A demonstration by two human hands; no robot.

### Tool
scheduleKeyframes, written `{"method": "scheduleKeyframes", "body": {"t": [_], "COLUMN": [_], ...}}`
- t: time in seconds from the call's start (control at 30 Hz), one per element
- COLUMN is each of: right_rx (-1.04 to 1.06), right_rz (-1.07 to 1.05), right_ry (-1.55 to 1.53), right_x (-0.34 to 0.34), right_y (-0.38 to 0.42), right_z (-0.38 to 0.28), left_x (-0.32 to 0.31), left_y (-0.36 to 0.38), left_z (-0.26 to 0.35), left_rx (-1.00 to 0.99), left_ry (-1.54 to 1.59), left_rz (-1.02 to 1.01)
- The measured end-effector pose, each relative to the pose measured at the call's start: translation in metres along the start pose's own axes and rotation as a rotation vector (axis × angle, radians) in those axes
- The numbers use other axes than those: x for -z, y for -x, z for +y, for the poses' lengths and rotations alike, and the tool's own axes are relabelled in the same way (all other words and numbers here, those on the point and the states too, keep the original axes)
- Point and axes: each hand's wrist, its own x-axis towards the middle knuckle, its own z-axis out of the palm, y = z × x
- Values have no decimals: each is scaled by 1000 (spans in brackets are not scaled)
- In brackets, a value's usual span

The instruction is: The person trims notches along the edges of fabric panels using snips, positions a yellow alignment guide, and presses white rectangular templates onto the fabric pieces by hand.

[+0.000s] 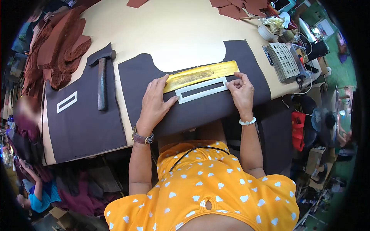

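Note:
A white rectangular frame (181,98) with a long slot lies on a dark fabric panel (173,121) at the table's near edge. Just beyond it is a yellow strip (204,74) with a worn, brownish middle, close along the frame's far side. My left hand (153,101) rests at the left ends of both, fingers stretched out by the strip and thumb at the frame's corner. At the other end, my right hand (242,91) pinches the frame's right edge between thumb and fingers, its index finger near the strip's tip.
A hammer (101,79) lies on another dark fabric piece (88,131) to the left, near a second white frame (67,102). Rust-coloured fabric (58,50) is heaped at the far left. Slotted cards (283,59) and a white pot (266,32) stand on the right.

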Motion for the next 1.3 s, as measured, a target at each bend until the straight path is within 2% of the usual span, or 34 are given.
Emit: {"method": "scheduleKeyframes", "body": {"t": [0.57, 0.67, 0.77, 0.8, 0.83, 0.9, 0.97, 1.03, 1.13, 1.23, 1.3], "right_rx": [-14, 49, 505, 493, 567, 721, 674, 741, 668, 599, 601], "right_rz": [-39, -148, -42, -88, -59, -1, -151, -386, -411, -502, -466], "right_ry": [-14, 80, 639, 698, 733, 799, 495, 236, 363, 413, 428], "right_x": [4, 6, 4, 4, 2, -9, -35, -62, -69, -56, -54], "right_y": [-4, -5, 3, 4, 5, 13, 38, 70, 81, 71, 69], "right_z": [-1, 1, -8, -11, -14, -23, -40, -50, -41, -38, -35], "left_x": [0, 0, -4, -10, -14, -15, -20, -19, -14, -10, -9], "left_y": [0, 1, 6, 11, 14, 24, 35, 42, 40, 38, 37], "left_z": [1, 5, 10, 10, 11, 18, 20, 15, 15, 20, 21], "left_rx": [0, -42, -170, -243, -316, -304, -288, -229, -208, -200, -205], "left_ry": [-13, -29, -116, -175, -234, -374, -467, -424, -360, -453, -460], "left_rz": [-7, 3, 11, 27, 47, 7, 19, -72, -111, -167, -176]}}
